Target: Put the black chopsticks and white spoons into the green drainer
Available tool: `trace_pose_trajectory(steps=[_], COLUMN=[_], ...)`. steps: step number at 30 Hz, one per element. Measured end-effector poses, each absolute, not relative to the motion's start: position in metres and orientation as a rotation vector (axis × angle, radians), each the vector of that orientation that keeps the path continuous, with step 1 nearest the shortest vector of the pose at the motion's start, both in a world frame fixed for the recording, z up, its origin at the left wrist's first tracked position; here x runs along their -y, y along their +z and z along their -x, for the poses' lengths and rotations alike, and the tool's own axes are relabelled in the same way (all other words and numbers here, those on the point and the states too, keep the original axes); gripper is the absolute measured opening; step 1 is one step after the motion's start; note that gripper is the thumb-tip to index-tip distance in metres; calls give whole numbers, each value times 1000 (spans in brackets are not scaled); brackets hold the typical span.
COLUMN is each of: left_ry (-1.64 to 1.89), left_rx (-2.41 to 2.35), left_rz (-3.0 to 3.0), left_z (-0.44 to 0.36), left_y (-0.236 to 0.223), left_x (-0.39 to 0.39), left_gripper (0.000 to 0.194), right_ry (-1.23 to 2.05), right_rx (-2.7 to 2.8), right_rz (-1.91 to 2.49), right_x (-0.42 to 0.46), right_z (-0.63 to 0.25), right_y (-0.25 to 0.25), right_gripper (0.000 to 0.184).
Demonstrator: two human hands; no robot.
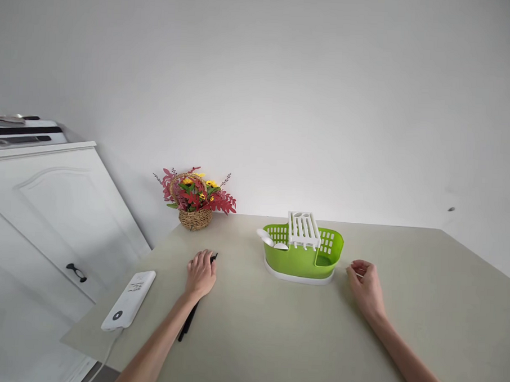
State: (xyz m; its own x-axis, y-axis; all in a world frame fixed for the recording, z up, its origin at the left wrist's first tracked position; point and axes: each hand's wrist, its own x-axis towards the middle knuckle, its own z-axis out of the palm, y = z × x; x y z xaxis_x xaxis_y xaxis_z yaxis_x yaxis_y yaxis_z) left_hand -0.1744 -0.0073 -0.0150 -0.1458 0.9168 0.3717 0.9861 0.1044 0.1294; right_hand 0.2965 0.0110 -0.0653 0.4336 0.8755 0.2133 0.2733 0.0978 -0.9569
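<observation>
My left hand [200,274] lies palm down on the table with its fingers curled over a pair of black chopsticks [188,324]. Their tips show past the fingers, and the other ends stick out below the wrist. A green cutlery basket [298,264] with a white base and a white slotted rack [304,231] stands between my hands. White spoons [265,236] lean out of its left compartment. Just right of the basket, apart from it, my right hand [367,286] rests on the table, fingers curled in and nothing visible in them.
A wicker basket of artificial flowers [195,219] stands at the back left against the wall. A white power bank [129,299] with a cable lies at the left table edge. Beyond that edge is a white cabinet [46,227]. The table [274,338] meets the wall behind.
</observation>
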Motion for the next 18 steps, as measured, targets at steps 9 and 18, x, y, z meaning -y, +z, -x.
trace_pose_trajectory(steps=[9, 18], left_ry=[-699, -1351], left_rx=[1796, 1498], left_rz=[1950, 2410], left_z=[164, 29], left_y=[-2, 109], left_x=[10, -3], left_gripper=[45, 36], right_ry=[604, 600], right_rx=[1079, 1077], right_rz=[1423, 1404], right_x=[-12, -12], right_z=[-291, -290], right_y=[-60, -57], right_gripper=[32, 29])
